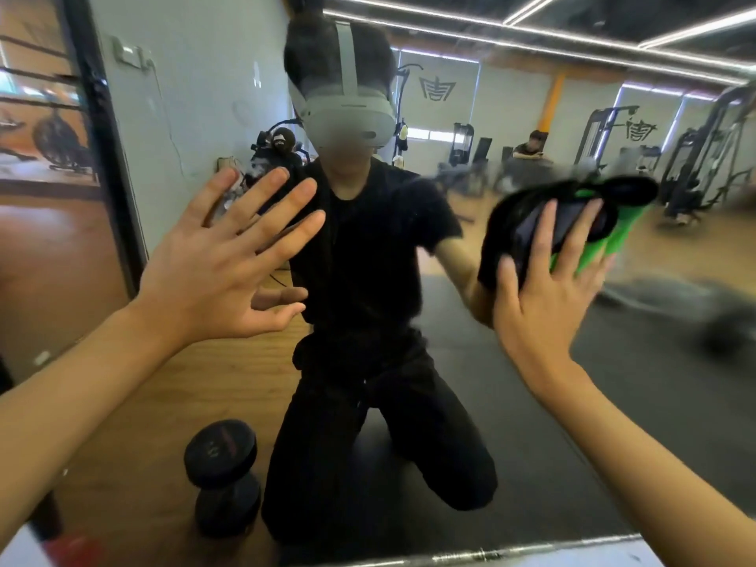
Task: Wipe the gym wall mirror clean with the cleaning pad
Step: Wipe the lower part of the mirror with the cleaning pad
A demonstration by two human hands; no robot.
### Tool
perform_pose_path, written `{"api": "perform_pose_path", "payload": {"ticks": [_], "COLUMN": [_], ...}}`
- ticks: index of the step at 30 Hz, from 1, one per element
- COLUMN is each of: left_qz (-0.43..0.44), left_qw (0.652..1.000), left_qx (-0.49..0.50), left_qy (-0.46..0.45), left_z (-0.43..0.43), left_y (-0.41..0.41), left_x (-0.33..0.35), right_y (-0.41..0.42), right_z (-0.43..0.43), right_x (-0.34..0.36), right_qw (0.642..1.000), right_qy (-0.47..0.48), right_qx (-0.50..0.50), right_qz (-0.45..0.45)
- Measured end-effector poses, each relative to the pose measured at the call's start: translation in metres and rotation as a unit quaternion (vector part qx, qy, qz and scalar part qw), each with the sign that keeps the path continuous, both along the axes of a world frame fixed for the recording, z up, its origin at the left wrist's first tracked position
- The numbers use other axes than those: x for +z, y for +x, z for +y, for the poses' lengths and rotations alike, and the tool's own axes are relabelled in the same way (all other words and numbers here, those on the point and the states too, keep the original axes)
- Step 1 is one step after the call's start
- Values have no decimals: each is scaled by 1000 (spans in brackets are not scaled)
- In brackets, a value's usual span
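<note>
Left hand [212, 272]: flat against the wall mirror [532, 362], fingers straight and spread, holding nothing.
Dumbbell [223, 476]: black, reflected low in the glass, left of the kneeling reflection.
Right hand [544, 292]: fingers straight, pressing the cleaning pad [572, 223] onto the mirror.
Cleaning pad: black and green, blurred, on the glass under the right fingers.

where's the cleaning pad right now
In the head view the green and black cleaning pad is on the right, pressed against the mirror under the right hand, across from the spread left hand.
</note>
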State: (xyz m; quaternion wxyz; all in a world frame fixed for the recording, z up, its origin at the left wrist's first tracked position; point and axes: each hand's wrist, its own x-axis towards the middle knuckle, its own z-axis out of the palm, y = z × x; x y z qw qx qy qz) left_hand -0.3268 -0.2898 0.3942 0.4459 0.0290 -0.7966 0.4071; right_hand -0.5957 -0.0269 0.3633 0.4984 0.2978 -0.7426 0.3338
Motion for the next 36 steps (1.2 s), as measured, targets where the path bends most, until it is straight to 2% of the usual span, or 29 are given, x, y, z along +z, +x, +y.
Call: {"api": "perform_pose_path", "payload": {"ticks": [2,6,10,13,17,23,27,36], "left_qz": [-1,-15,-18,-11,-11,-39,-39,-18], "left_qw": [1000,1000,1000,1000,1000,999,998,1000], "left_qx": [4,13,12,10,4,2,-19,12], "left_qy": [-1,-2,2,1,5,15,34,3], "left_z": [0,2,3,3,5,6,8,3], "left_y": [0,2,2,1,-1,1,2,1], "left_x": [-1,2,3,2,1,2,5,5], "right_y": [38,94,51,17,44,101,100,100], "right_z": [-41,-86,-48,-14,-41,-97,-94,-99], "right_x": [29,35,13,-2,10,2,0,1], "right_qw": [999,989,972,984,999,992,991,989], "right_qy": [-28,64,144,121,0,58,60,42], "right_qx": [8,65,66,44,29,76,99,111], "right_qz": [20,119,174,127,19,85,71,82]}}
